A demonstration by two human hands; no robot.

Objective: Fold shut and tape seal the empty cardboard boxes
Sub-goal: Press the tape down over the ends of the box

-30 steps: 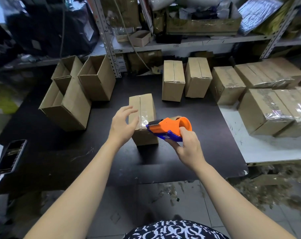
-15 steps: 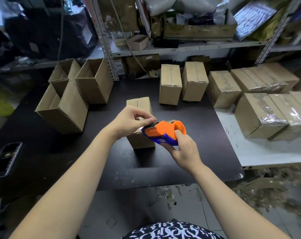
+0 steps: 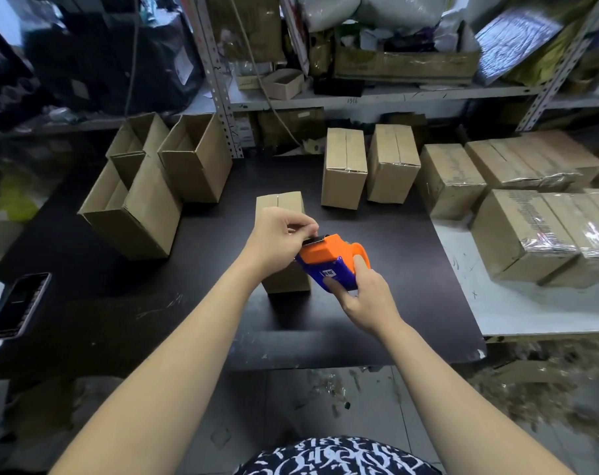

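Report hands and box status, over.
Right hand grips tape dispenser. Left hand pinches at its blade end. Box folded shut behind hands. Nothing blocking.

A small brown closed cardboard box (image 3: 284, 204) stands near the middle of the flat black desk (image 3: 188, 320). Just before it, above the desk, is an orange-and-blue plastic tape dispenser (image 3: 332, 262). The right hand (image 3: 366, 299) grips its near end and the left hand (image 3: 277, 238) pinches at its far edge. Left of the box stands a cluster of brown open cardboard boxes (image 3: 147, 214), touching one another. Behind and right of it, two brown taped cardboard boxes (image 3: 344, 166) stand side by side. Further right, larger brown wrapped cardboard boxes (image 3: 524, 234) lie on a white desk (image 3: 531, 313) adjoining the black one. A black slab phone (image 3: 20, 303) lies far left. A grey metal shelf (image 3: 394, 94) runs behind both desks.
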